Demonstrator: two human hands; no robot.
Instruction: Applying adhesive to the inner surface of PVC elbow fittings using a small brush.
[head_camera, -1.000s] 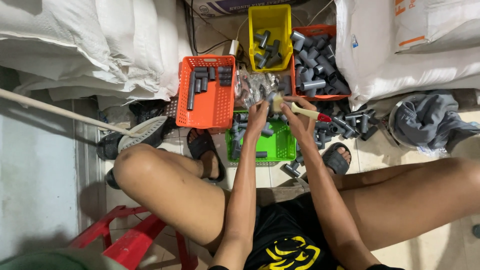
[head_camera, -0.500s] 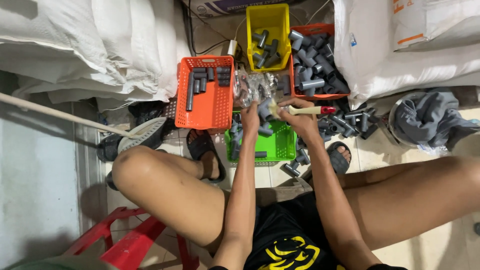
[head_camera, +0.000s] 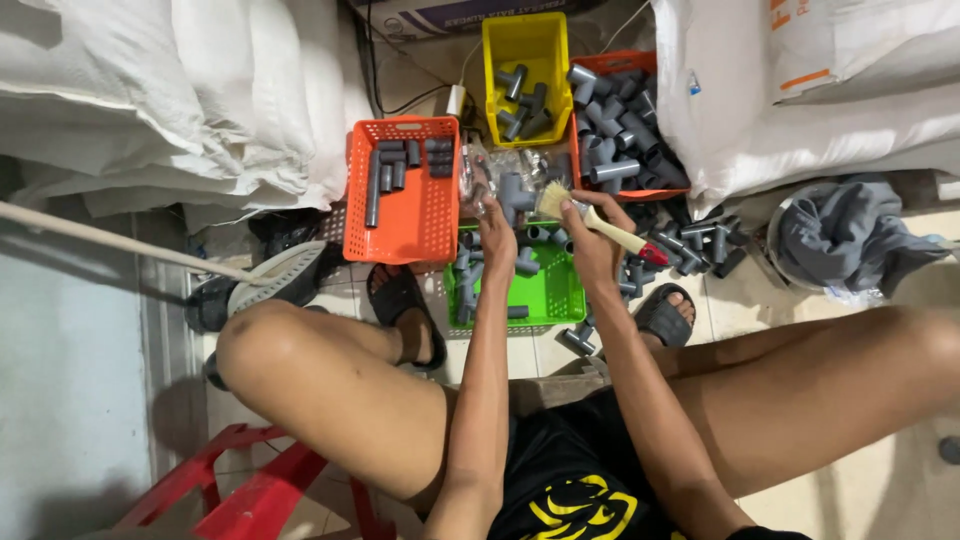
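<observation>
Gripping a grey pipe fitting (head_camera: 513, 193) in my closed left hand (head_camera: 495, 232) above the green basket (head_camera: 545, 295), my right hand (head_camera: 592, 240) wrapped around a paintbrush (head_camera: 598, 221), bristles touching the fitting, orange basket (head_camera: 402, 190) alongside.

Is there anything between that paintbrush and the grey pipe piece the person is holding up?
Nothing visible. The left hand holds the grey pipe fitting up above the green basket, and the right hand holds the paintbrush with its bristles right beside the fitting. No other thing sits between them.
</observation>
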